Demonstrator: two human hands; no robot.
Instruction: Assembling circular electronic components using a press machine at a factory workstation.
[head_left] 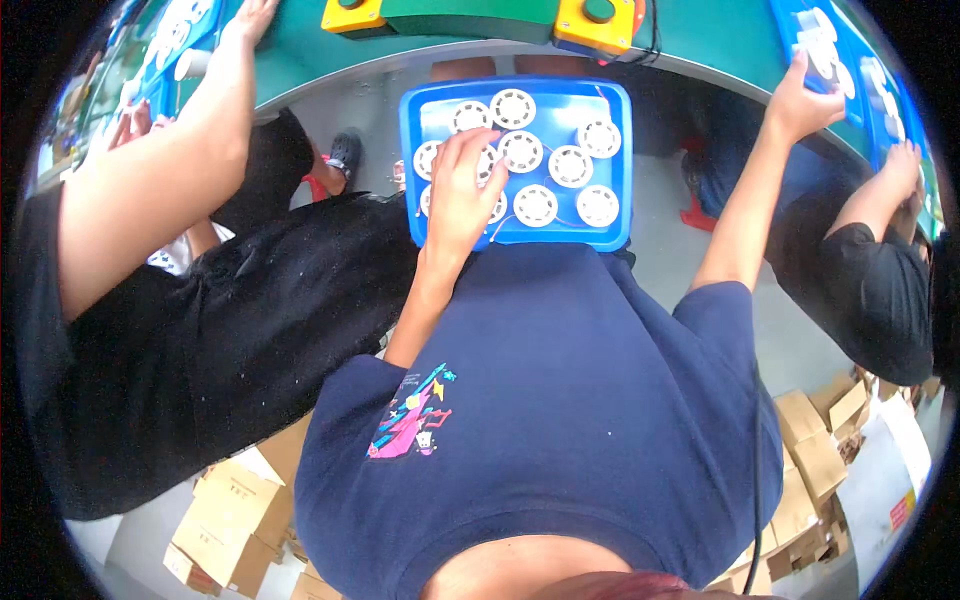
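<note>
On my lap rests a blue plastic tray (622, 228) holding several white round slotted parts (570, 166) with thin wires. My left hand (460, 190) reaches over the tray's left half. Its fingers and thumb curl around one white slotted disc (487, 166), which they partly cover. Stretched out to the far right, my right hand (802, 108) is at another blue tray (778, 22) on the bench. Its finger and thumb close about a white round part (822, 66) there; the grip is small and partly hidden.
A green bench (700, 30) runs across the far side, with yellow button boxes (598, 25) and a black cable. Co-workers sit close by: one's bare arm (165, 200) at left, another's arm (880, 195) at right. Cardboard boxes (230, 510) stand on the floor behind.
</note>
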